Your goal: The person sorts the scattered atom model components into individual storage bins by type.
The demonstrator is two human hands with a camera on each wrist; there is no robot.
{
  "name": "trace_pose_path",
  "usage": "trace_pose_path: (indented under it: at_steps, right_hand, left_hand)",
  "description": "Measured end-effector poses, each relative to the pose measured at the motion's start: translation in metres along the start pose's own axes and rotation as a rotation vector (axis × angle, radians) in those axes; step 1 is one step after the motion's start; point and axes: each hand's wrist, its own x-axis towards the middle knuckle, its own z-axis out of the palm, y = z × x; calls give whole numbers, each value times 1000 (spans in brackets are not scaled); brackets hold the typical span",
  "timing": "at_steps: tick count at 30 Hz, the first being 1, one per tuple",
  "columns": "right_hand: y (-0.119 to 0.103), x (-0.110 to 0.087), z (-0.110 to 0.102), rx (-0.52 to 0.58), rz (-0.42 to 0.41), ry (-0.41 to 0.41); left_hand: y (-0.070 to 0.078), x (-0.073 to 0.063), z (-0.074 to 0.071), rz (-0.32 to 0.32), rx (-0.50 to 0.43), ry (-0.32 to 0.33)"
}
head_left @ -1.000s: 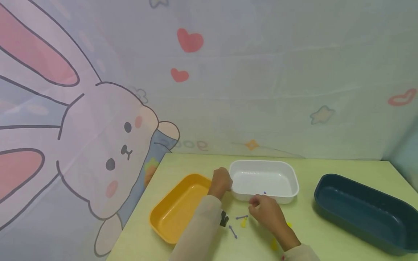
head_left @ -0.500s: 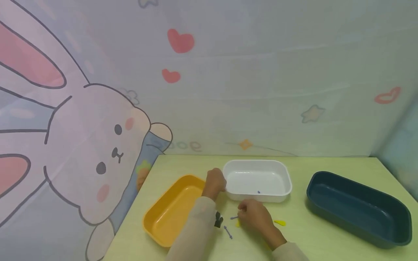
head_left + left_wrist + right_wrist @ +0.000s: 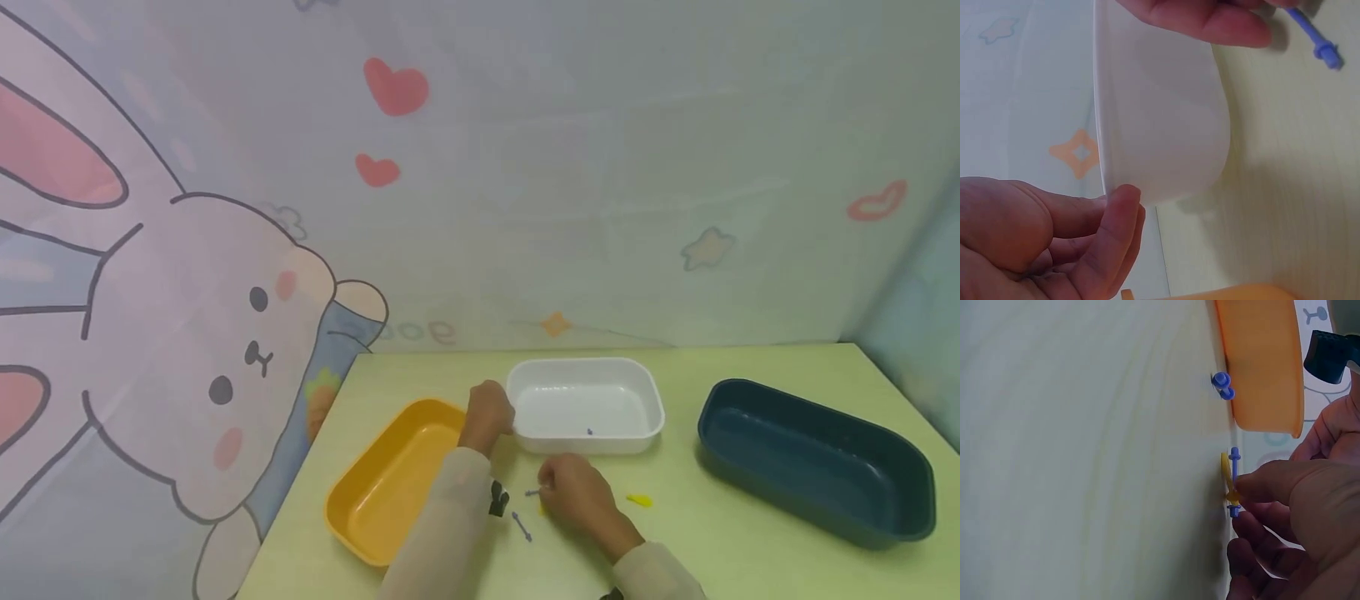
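At the left end of the white tray (image 3: 637, 444), my left hand (image 3: 489, 410) pinches the rim (image 3: 1105, 178) between thumb and fingers. My right hand (image 3: 576, 490) is low over the table in front of that tray, its thumb and fingertips pinching a small purple stick (image 3: 1310, 34) with knobbed ends. A small yellow piece (image 3: 1225, 467) lies against this stick, partly hidden by the thumb. Another purple stick (image 3: 521, 527) lies on the table to the left. Inside the white tray is a tiny purple bit (image 3: 589, 432).
An orange tray (image 3: 347, 527) stands at the left, beneath and beside the left forearm. A dark blue tray (image 3: 817, 492) is at the right. One yellow piece (image 3: 639, 500) lies right of the right hand. Behind the table (image 3: 750, 567) hangs a cartoon-printed cloth (image 3: 570, 208).
My right hand has moved left and down from the white tray's front edge onto the purple stick and yellow piece. The left hand keeps its hold on the rim. The head view has shifted slightly.
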Motion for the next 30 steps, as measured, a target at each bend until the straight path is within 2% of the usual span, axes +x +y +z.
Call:
trace_pose_path:
  at_steps: [5,12,19,24,30]
  right_hand:
    - [-3,2,1,-21,-16,17]
    - [-5,3,1,-55,13,-42]
    - [-5,4,0,-33,29,-62]
    - [-7,4,-2,-13,40,-69]
    - [-8,1,-3,-1,34,-39]
  left_hand:
    - [0,1,-3,16,-1,4]
    - [2,0,-5,-23,-11,-31]
    - [1,3,-4,-10,-2,-28]
    - [3,3,-5,-28,-12,-35]
    - [3,2,-3,-68,-24,-57]
